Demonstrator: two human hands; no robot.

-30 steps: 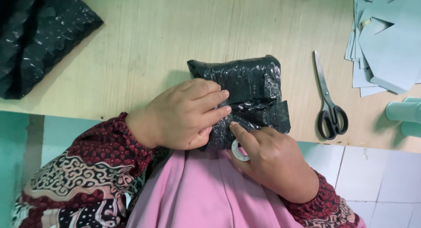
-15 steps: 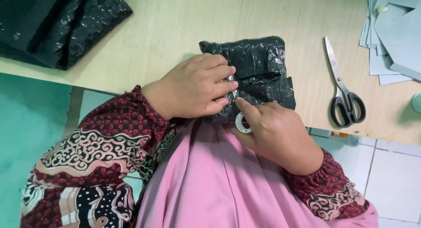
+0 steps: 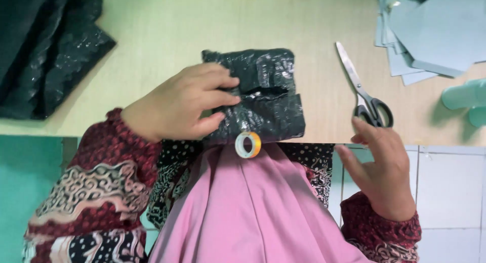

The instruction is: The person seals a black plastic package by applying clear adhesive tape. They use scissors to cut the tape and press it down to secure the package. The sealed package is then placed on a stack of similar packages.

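black plastic parcel (image 3: 263,96), crinkled, glossy, folded square, at table's 6 o'clock edge | long axis 9–3 | left hand (image 3: 179,103) pressed flat on it | right hand (image 3: 379,164) spread, empty, near scissors (image 3: 365,93)

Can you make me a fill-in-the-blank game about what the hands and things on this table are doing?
1. The left hand presses down on a parcel wrapped in ____ plastic.
2. The small roll of tape sits at the parcel's ____ edge, closest to the person.
3. The right hand is open, holds nothing, and is nearest to the ____.
4. The stack of paper sheets is ____ in colour.

Missing words: black; near; scissors; pale blue
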